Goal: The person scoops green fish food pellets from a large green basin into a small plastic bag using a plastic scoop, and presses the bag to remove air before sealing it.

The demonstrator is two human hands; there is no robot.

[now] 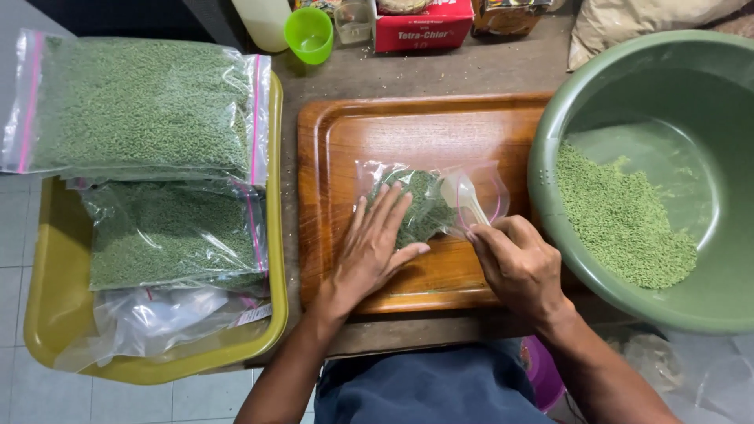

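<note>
Left hand (373, 243) flat, fingers spread on one small pellet bag (424, 204); right hand (518, 263) gripping one white scoop (467, 200); two filled bags (141, 106) stacked alongside.

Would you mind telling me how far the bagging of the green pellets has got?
Done: two filled zip bags lie in the yellow tub. In hand: the left hand flattens a part-filled bag on the wooden tray while the right hand spoons into it with a white scoop. Left: loose pellets remain in the green basin.
</note>
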